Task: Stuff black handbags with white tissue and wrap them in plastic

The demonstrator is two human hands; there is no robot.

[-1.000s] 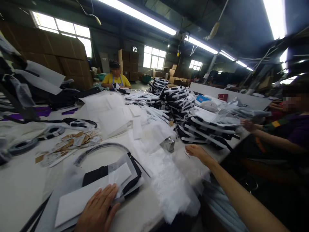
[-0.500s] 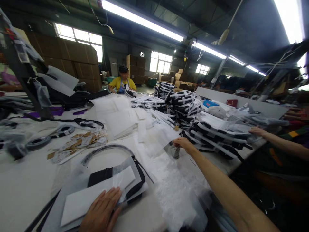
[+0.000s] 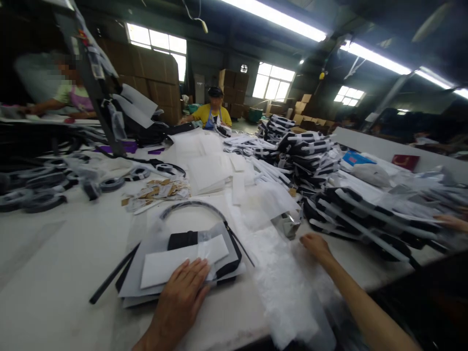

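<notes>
My left hand [image 3: 188, 287] lies flat, fingers stretched out, on a white foam sheet [image 3: 161, 265] on top of a black bag [image 3: 234, 246]. The bag's handle [image 3: 197, 204] is wrapped in clear film and arches behind it. Thin grey-white sheets [image 3: 135, 287] stick out under the bag. My right hand [image 3: 316, 247] is above the clear plastic bags [image 3: 281, 278], fingers curled together; whatever they pinch is too small to make out. Just left of it stands a shiny silver block-like object [image 3: 288, 225], apart from the fingers.
White sheets [image 3: 208, 170] lie in the middle of the table, with a pile of brown tags [image 3: 161, 190] to their left. Wrapped black bags [image 3: 365, 219] are stacked at right. Co-workers sit across the table [image 3: 212, 114] and at far left [image 3: 75, 97]; another person's hand [image 3: 451, 223] shows at right.
My right hand has come away from the silver object, towards me. The left hand stays on the foam sheet. The view has turned left.
</notes>
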